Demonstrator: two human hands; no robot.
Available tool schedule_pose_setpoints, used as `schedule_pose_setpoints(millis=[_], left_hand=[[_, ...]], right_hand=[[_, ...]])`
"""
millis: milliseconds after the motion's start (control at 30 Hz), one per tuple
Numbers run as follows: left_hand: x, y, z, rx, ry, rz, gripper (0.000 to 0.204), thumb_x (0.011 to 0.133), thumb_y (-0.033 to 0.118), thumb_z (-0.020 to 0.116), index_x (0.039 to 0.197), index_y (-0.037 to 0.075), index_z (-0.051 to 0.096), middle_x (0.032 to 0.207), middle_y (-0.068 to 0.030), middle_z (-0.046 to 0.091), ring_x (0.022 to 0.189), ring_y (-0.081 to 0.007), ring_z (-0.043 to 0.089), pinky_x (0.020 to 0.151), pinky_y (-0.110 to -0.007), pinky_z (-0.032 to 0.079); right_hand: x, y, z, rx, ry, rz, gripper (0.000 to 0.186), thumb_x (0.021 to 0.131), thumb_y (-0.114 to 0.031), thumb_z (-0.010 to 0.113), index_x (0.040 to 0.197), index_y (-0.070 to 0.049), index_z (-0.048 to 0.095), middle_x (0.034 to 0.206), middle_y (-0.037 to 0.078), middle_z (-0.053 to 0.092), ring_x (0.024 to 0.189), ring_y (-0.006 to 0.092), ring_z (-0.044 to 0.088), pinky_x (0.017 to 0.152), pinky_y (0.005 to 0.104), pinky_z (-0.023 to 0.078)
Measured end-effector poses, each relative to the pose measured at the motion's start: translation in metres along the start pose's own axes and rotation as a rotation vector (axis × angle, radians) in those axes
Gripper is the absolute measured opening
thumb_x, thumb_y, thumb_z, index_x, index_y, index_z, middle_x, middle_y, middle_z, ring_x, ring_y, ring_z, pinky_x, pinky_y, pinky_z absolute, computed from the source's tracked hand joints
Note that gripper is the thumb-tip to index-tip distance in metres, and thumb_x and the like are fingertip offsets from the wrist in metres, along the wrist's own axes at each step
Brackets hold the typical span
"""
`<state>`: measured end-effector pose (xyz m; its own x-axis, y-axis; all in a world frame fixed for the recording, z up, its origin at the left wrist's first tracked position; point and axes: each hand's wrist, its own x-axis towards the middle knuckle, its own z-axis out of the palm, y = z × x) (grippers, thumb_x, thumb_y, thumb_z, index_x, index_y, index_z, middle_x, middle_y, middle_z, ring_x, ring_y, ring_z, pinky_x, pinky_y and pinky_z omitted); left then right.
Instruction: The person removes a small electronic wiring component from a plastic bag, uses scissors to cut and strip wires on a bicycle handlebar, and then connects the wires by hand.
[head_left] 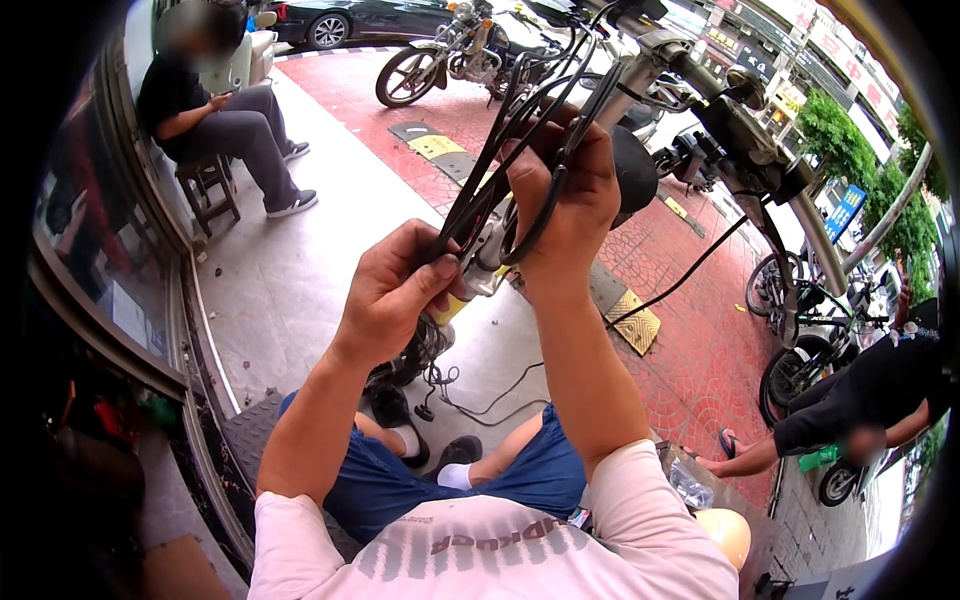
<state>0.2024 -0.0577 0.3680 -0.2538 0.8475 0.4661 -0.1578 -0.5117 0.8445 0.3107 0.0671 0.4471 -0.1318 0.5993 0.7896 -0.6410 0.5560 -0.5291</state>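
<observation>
In front of me is the upright front of a two-wheeler, with silver handlebars (822,240) at the upper right and a bundle of black cables (478,180) hanging down in loops. My left hand (405,295) pinches the cables low on the bundle, thumb across them. My right hand (560,200) is higher and to the right, with its fingers wrapped round the same cables. Behind them are a silver metal stem (485,262) and a round black part (635,175), both partly hidden. Loose wires (470,405) trail on the pale floor below.
A seated person (240,130) on a stool holds a phone at upper left, beside a glass door (100,250). Another person (850,390) sits at right near parked bicycles (790,370). A motorcycle (440,65) and car (300,20) stand behind. Rubber ramps (630,320) lie on red paving.
</observation>
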Motion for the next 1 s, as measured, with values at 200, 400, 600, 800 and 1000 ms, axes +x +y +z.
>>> schedule_pose_setpoints(millis=[200,400,600,800,1000], left_hand=[[0.001,0.002,0.003,0.002,0.022,-0.009,0.011,0.105,0.010,0.063,0.112,0.003,0.060,0.086,-0.0055,0.068,0.073,-0.0083,0.062,0.063,-0.021,0.048],[0.000,0.001,-0.001,-0.072,-0.028,-0.026,0.010,0.105,0.010,0.063,0.112,0.003,0.060,0.087,-0.0050,0.067,0.072,-0.0074,0.060,0.062,-0.021,0.047],[0.004,0.001,0.002,-0.051,-0.029,0.000,0.009,0.106,0.008,0.062,0.111,0.002,0.059,0.087,-0.0035,0.065,0.071,-0.0060,0.057,0.061,-0.020,0.044],[0.004,0.003,0.006,0.017,-0.004,0.010,0.008,0.106,0.008,0.061,0.111,0.001,0.059,0.086,-0.0017,0.062,0.072,-0.0049,0.053,0.061,-0.021,0.043],[0.002,-0.001,0.005,0.128,0.065,0.043,0.011,0.106,0.011,0.062,0.110,0.003,0.058,0.082,0.0003,0.057,0.067,-0.0045,0.048,0.057,-0.019,0.037]], right_hand=[[-0.005,0.001,-0.015,-0.036,-0.107,0.025,0.040,0.092,0.001,0.072,0.128,0.003,0.055,0.094,0.009,0.071,0.075,0.0125,0.069,0.066,0.0253,0.056],[-0.007,-0.009,-0.021,-0.156,-0.139,-0.037,0.045,0.090,0.000,0.072,0.130,0.005,0.053,0.082,0.006,0.068,0.072,0.0105,0.068,0.065,0.0219,0.053],[0.012,-0.014,-0.018,-0.189,-0.084,-0.121,0.042,0.090,-0.003,0.074,0.127,0.005,0.055,0.082,0.006,0.068,0.067,0.0088,0.064,0.060,0.0207,0.050],[0.024,-0.020,-0.018,-0.152,-0.069,-0.100,0.043,0.090,-0.004,0.076,0.127,0.003,0.056,0.085,0.009,0.070,0.070,0.0102,0.066,0.061,0.0217,0.053],[-0.005,-0.018,-0.036,-0.300,-0.052,-0.047,0.048,0.092,-0.007,0.078,0.134,0.004,0.056,0.109,0.014,0.074,0.096,0.0153,0.070,0.079,0.0266,0.055]])
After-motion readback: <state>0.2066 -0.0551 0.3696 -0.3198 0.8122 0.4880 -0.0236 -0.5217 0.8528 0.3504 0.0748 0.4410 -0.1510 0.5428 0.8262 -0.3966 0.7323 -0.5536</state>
